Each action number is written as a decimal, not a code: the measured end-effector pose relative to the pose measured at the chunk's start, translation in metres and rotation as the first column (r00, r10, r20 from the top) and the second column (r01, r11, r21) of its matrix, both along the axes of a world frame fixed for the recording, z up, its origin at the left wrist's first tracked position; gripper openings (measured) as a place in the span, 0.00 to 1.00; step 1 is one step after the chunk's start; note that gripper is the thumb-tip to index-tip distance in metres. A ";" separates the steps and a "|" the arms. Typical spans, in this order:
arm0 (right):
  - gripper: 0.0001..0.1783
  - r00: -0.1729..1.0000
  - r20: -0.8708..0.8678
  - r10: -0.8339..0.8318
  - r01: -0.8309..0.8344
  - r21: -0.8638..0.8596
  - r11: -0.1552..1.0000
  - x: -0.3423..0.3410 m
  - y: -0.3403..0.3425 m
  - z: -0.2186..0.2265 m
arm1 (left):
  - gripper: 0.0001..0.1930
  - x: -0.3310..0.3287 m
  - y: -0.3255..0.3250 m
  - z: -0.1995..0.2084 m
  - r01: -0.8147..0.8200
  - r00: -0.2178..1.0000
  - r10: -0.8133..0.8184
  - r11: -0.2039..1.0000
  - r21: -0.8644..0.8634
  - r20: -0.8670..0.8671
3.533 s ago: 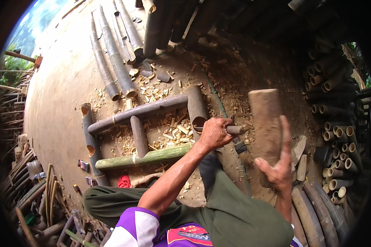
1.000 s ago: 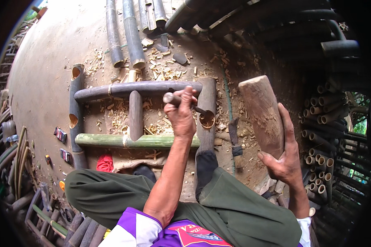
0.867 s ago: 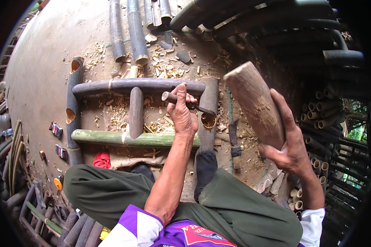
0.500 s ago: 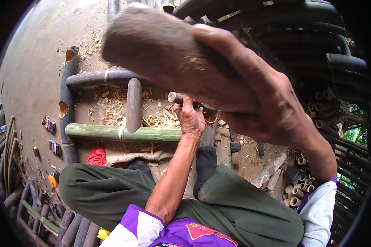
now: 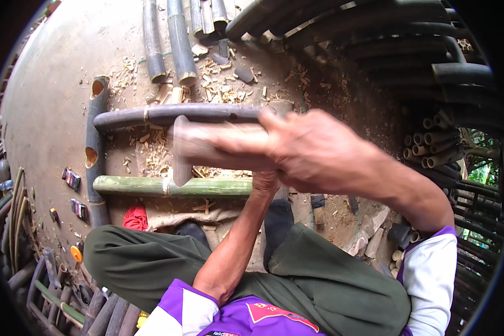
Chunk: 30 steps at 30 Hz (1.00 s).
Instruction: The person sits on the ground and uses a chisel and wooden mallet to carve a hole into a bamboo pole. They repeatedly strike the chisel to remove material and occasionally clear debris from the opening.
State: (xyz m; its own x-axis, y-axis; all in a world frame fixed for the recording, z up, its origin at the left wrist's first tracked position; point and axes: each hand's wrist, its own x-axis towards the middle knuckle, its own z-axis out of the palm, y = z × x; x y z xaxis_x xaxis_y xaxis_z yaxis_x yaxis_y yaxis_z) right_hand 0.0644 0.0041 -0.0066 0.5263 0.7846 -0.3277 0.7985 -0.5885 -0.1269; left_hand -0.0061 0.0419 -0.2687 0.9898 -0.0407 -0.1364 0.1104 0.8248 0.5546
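Note:
My right hand (image 5: pixel 316 148), blurred, is wrapped round a thick wooden mallet (image 5: pixel 224 148) held low and level before me. Beneath it is my left hand (image 5: pixel 266 180); its fingers and the chisel in them are hidden by the mallet, and half a second ago they were closed round its round handle. A dark bamboo pole (image 5: pixel 201 114) runs across beyond the mallet, a green one (image 5: pixel 215 187) on the near side. Between the two, a short bamboo piece (image 5: pixel 181 175) is partly covered by the mallet. Their right ends are hidden by my hands.
A notched bamboo post (image 5: pixel 96 134) stands across the poles' left ends. Wood chips (image 5: pixel 151 148) litter the ground. More bamboo lengths (image 5: pixel 180 50) lie ahead, with stacked poles (image 5: pixel 375 33) and cut tubes (image 5: pixel 431 148) at right. A red cloth (image 5: pixel 135 217) lies by my left knee.
My right hand has swung the mallet down from high in front of the camera to just over my left hand, which it now covers. My left forearm has barely moved.

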 end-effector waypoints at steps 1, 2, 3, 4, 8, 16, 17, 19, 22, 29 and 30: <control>0.48 0.987 -0.163 -0.004 0.001 -0.017 1.000 0.006 -0.008 -0.002 | 0.40 0.000 -0.004 0.000 0.008 1.000 -0.008 1.000 0.010 0.007; 0.48 0.984 -0.180 -0.004 0.002 -0.011 1.000 0.008 -0.010 0.004 | 0.39 0.000 -0.005 -0.001 0.012 1.000 -0.012 1.000 0.019 0.011; 0.49 0.980 -0.198 -0.007 0.006 -0.007 1.000 0.010 -0.013 0.011 | 0.38 -0.003 -0.008 -0.002 0.025 1.000 -0.025 0.999 0.032 0.014; 0.49 0.977 -0.214 -0.013 0.012 -0.005 1.000 0.011 -0.016 0.021 | 0.37 -0.001 -0.013 -0.003 0.035 0.999 -0.037 0.998 0.051 0.025; 0.52 0.964 -0.247 -0.093 0.172 0.318 0.933 0.002 -0.015 0.050 | 0.34 -0.001 -0.001 -0.022 0.020 0.997 -0.037 0.971 0.238 0.067; 0.57 0.935 -0.331 -0.127 0.169 0.104 0.980 -0.001 -0.056 0.005 | 0.28 0.003 -0.009 -0.001 -0.254 0.963 0.267 0.939 0.230 -0.028; 0.58 0.932 -0.325 -0.157 0.213 0.144 0.966 -0.002 -0.061 0.007 | 0.27 0.002 -0.004 0.008 -0.329 0.936 0.350 0.910 0.250 -0.041; 0.59 0.909 -0.352 -0.221 0.311 0.223 0.924 0.001 -0.065 0.015 | 0.26 -0.011 0.006 0.014 -0.377 0.914 0.406 0.869 0.319 -0.027; 0.59 0.887 -0.373 -0.270 0.393 0.308 0.866 0.002 -0.064 0.019 | 0.15 -0.015 0.032 0.013 -0.169 0.983 0.182 0.892 0.420 0.010; 0.59 0.906 -0.332 -0.261 0.364 0.300 0.882 0.006 -0.068 0.008 | 0.11 -0.005 0.031 0.042 -0.109 0.989 0.127 0.974 0.196 -0.078; 0.59 0.906 -0.342 -0.249 0.357 0.302 0.884 0.005 -0.066 0.007 | 0.10 -0.007 0.030 0.038 -0.129 0.989 0.144 0.961 0.243 -0.045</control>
